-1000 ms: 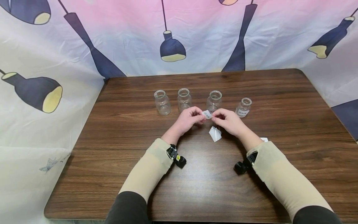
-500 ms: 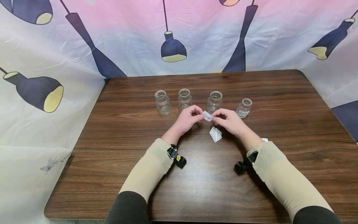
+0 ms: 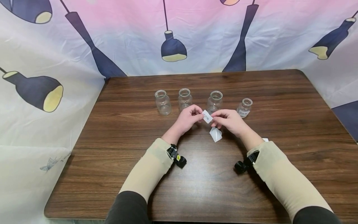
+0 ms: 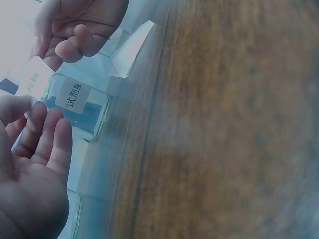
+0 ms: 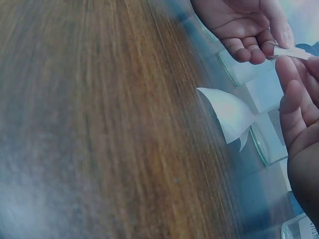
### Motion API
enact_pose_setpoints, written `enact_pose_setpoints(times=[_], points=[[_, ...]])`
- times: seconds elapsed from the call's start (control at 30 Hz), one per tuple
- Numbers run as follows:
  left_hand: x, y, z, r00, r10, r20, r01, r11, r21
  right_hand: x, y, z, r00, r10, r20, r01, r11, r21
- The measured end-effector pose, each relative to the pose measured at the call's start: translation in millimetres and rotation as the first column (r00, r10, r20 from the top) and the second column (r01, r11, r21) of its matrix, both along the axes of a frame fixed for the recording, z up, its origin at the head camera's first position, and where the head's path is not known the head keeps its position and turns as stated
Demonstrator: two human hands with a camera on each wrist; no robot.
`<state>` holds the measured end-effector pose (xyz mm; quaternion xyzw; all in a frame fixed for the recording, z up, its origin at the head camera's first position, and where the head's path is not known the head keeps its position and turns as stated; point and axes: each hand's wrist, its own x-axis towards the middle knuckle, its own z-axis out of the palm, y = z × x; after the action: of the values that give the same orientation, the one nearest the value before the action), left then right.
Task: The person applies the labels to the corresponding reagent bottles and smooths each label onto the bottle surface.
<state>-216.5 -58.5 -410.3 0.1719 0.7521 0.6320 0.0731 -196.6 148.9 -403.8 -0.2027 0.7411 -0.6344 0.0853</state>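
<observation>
Holding the label [image 3: 207,117] above the table [image 3: 208,189], between left hand [image 3: 189,120] and right hand [image 3: 230,122] — pinched by finger and thumb at both ends, tilted, with printed characters in sight. Standing upright beyond, in a loose row: left jar [image 3: 163,103], second jar [image 3: 185,99], third jar [image 3: 214,100] and, farthest right, small jar [image 3: 244,107]. Printed tags on the third and the small one. In the head view, blocking sight of the second jar's foot with the left hand, and of the third jar's lower part with label and right hand. Lying just on the near side of the right fingers: a creased white scrap [image 3: 216,135]. Peeping out behind the right sleeve [image 3: 279,171], mostly hidden: another white piece [image 3: 265,140]. Strapped at the left wrist — a black camera [image 3: 181,161]. Hung behind: a pale cloth [image 3: 134,43], printed with dark lamps [image 3: 173,48].
</observation>
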Motion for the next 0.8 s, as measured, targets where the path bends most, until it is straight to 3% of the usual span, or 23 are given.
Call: enact_pose_setpoints(times=[0.8], points=[[1.1, 1.0, -0.9, 1.000, -0.011, 0.008, 0.011, 1.000, 0.001, 3.3, 0.2, -0.7, 1.000, 0.030, 0.005, -0.029, 1.000, -0.011]])
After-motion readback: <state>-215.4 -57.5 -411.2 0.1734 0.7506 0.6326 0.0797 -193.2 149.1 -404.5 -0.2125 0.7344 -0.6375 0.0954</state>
